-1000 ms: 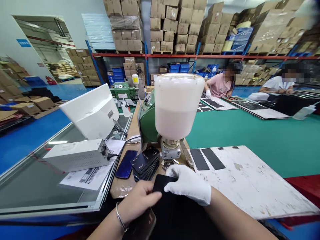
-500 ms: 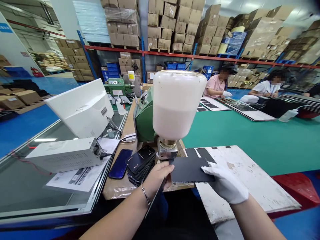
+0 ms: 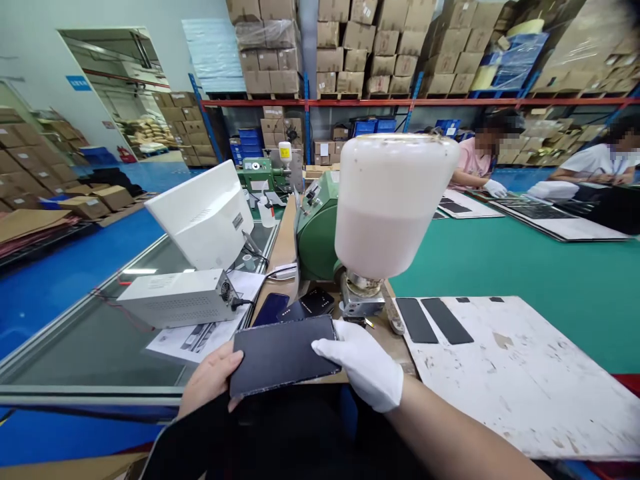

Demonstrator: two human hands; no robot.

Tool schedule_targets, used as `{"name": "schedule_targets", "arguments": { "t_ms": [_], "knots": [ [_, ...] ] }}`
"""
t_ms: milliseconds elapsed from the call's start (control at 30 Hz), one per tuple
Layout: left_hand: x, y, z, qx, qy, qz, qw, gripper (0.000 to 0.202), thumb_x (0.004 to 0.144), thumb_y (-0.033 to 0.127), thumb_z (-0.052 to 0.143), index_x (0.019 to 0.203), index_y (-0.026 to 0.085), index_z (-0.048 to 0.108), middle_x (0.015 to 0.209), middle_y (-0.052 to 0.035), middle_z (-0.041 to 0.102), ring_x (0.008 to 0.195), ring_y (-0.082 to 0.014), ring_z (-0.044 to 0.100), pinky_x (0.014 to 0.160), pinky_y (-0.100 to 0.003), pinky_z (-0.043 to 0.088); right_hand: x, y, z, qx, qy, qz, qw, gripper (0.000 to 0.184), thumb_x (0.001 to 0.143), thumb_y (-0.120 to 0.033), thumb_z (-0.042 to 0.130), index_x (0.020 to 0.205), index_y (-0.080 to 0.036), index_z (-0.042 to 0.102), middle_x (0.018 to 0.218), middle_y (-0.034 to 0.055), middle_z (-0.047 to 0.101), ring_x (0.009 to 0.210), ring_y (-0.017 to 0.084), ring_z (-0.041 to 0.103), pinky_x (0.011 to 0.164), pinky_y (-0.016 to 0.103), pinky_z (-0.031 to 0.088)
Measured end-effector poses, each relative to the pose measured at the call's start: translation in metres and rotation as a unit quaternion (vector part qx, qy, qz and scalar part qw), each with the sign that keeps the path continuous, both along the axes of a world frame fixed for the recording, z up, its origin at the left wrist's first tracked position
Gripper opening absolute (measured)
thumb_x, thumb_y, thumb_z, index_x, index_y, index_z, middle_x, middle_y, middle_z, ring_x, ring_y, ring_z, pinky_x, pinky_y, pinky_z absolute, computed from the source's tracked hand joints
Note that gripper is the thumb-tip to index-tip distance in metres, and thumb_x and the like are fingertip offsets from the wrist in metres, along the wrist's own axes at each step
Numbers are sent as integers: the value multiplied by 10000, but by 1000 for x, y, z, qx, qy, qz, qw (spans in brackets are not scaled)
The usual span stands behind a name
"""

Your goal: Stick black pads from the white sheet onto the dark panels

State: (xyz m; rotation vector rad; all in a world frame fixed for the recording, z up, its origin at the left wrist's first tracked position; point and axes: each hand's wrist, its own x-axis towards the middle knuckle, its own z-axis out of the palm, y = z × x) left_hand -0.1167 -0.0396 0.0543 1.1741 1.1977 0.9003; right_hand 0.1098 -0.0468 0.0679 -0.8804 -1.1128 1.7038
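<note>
Black panel [image 3: 283,355] sits clasped by its edges between a bare left hand [image 3: 210,377] and a white-gloved right hand [image 3: 363,363], just over the near edge of the counter [image 3: 283,260], so a slackened grip could drop it there or scuff it against the small black stack [image 3: 305,305].

A worker's right hand [image 3: 363,363] wears a snug white cotton glove [image 3: 370,380] ending at the wrist, with a bare forearm [image 3: 450,433] above it. The left hand [image 3: 210,377] is ungloved, and a black garment [image 3: 300,433] fills the foreground below.
</note>
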Motion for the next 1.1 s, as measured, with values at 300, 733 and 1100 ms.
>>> {"name": "schedule_targets", "arguments": {
  "t_ms": [300, 733, 1100],
  "knots": [
    [32, 4, 17, 100, 105, -320, 936, 284, 842, 333, 474, 728, 140, 647, 704, -29, 618, 651, -148, 530, 628, -241, 420, 47, -9, -20, 3, -270, 40, 962, 490, 556, -331, 780, 980, -157, 605, 852, 33, 658, 760, 167, 602, 651, 259, 471],
    [136, 46, -56, -71, -234, -349, 905, 636, 834, 548, 412, 1281, 100, 469, 391, 53, 475, 240, -45, 276, 303, -173, 189, 95, -46, -20, -128, 1, -130, 983, 343, 703, -251, 695, 1020, -142, 622, 869, 72, 681, 755, 184, 631, 716, 321, 503],
    [71, 39, -44, -23, -441, -363, 820, 566, 880, 490, 368, 1322, 139, 416, 414, 55, 473, 231, -48, 305, 273, -134, 228, 21, -13, -7, -81, 91, -42, 992, 344, 639, -250, 731, 946, -111, 659, 857, 80, 678, 732, 175, 614, 701, 305, 481]
  ]
}}
